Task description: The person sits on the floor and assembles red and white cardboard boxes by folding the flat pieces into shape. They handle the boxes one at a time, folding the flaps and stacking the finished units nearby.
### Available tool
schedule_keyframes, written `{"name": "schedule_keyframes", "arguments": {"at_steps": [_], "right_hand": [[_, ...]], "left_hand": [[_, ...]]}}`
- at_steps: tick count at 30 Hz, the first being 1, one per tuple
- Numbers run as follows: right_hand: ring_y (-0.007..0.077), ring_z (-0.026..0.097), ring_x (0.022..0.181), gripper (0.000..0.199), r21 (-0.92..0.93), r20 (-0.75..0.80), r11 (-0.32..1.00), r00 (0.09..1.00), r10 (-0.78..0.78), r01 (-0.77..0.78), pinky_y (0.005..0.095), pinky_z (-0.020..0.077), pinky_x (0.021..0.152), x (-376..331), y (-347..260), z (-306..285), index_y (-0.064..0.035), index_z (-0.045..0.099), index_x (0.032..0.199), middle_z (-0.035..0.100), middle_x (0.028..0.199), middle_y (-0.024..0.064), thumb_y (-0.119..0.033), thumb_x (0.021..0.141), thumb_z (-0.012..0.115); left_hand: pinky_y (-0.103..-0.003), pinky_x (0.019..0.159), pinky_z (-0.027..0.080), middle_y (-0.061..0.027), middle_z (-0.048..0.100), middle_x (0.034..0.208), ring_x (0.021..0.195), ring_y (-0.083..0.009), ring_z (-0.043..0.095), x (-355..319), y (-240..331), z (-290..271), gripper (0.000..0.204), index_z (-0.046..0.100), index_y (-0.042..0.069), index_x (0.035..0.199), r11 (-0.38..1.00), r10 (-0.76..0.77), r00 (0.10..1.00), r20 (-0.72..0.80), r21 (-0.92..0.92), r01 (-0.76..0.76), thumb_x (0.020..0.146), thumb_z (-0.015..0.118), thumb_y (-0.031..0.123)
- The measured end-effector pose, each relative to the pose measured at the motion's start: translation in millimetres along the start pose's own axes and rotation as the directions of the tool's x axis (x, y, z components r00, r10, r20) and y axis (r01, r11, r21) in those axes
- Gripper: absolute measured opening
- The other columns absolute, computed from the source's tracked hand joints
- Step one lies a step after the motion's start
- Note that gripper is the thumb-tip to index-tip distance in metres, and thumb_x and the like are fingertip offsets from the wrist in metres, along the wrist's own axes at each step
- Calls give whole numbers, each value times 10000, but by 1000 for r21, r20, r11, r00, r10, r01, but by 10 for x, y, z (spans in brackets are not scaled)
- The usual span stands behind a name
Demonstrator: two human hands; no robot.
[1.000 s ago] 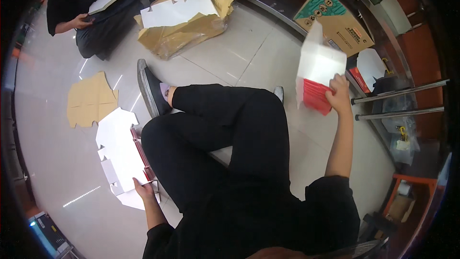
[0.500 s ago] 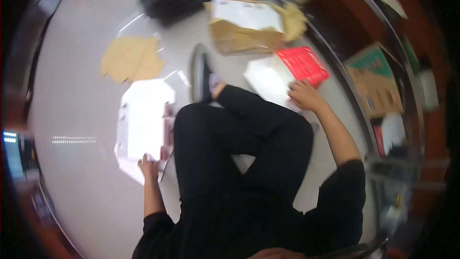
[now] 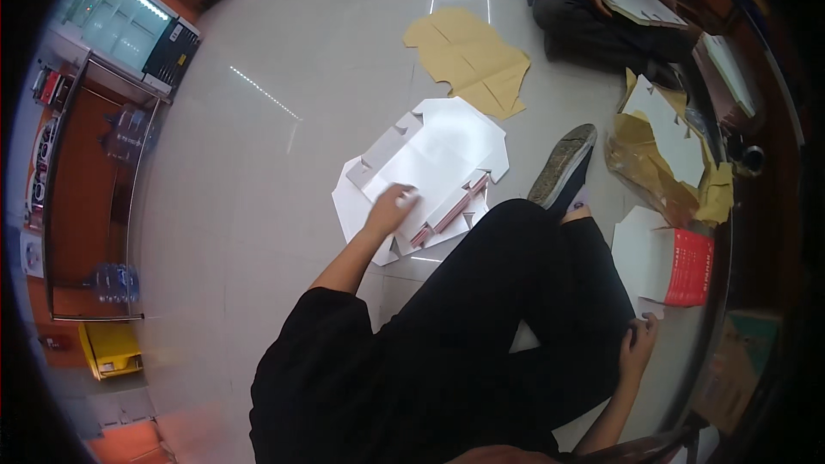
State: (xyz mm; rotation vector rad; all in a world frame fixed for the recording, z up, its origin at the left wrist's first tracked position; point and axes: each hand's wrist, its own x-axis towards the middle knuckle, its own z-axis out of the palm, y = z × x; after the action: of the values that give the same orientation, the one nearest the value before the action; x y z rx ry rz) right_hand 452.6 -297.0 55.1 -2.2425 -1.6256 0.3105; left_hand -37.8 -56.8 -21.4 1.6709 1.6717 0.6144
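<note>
A stack of flat white carton blanks (image 3: 412, 161) lies on the floor to my left, some edges folded up and pinkish strips along the side nearest my leg. My left hand (image 3: 393, 209) is over the stack's near half, fingers loosely bent and apart; no held thing shows in it. Right of my bent knee lies a white carton (image 3: 640, 249) with a red printed panel (image 3: 690, 267). Close to its near corner is my right hand (image 3: 638, 344), fingers spread and slightly curled. Whether its fingertips touch the carton, I cannot tell.
Beyond the stack lies a brown paper sheet (image 3: 468, 60). Torn brown wrapping (image 3: 649, 167) holds more white blanks (image 3: 666, 133) at right. Another person (image 3: 593, 13) sits at the far right with white board in hand. A cardboard box (image 3: 735, 369) stands at the right edge.
My view has swung left, so the floor things appear farther right. My left hand has moved forward over the blanks. My right hand has moved back from the red panel toward my knee.
</note>
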Motion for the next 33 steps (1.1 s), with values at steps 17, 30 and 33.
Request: {"name": "schedule_keyframes", "arguments": {"at_steps": [17, 30, 33], "right_hand": [[316, 480, 980, 182, 39, -14, 999, 1000, -10, 10, 369, 382, 860, 101, -90, -26, -12, 534, 914, 460, 1063, 143, -5, 732, 528], [328, 452, 1042, 571, 804, -544, -58, 693, -473, 592, 485, 306, 909, 226, -1491, -1181, -107, 219, 1283, 537, 1084, 191, -486, 877, 351], [407, 432, 1070, 523, 720, -694, -415, 571, -439, 556, 558, 178, 951, 41, -2043, -1557, -132, 268, 1228, 559, 983, 278, -518, 879, 317]], "left_hand": [[-297, 689, 493, -163, 641, 864, 748, -204, 629, 134, 159, 217, 380, 585, -1, 1063, 989, -136, 919, 369, -9, 150, 748, 570, 212], [-346, 660, 475, -170, 626, 817, 736, -265, 621, 276, 822, -803, 236, 580, -20, 975, 978, 190, 897, -399, 161, -135, 815, 468, 113], [-254, 637, 475, -92, 591, 884, 750, -131, 589, 270, 1236, -1010, 227, 532, -3, 1036, 914, 48, 869, -492, -329, -237, 869, 454, 129]]}}
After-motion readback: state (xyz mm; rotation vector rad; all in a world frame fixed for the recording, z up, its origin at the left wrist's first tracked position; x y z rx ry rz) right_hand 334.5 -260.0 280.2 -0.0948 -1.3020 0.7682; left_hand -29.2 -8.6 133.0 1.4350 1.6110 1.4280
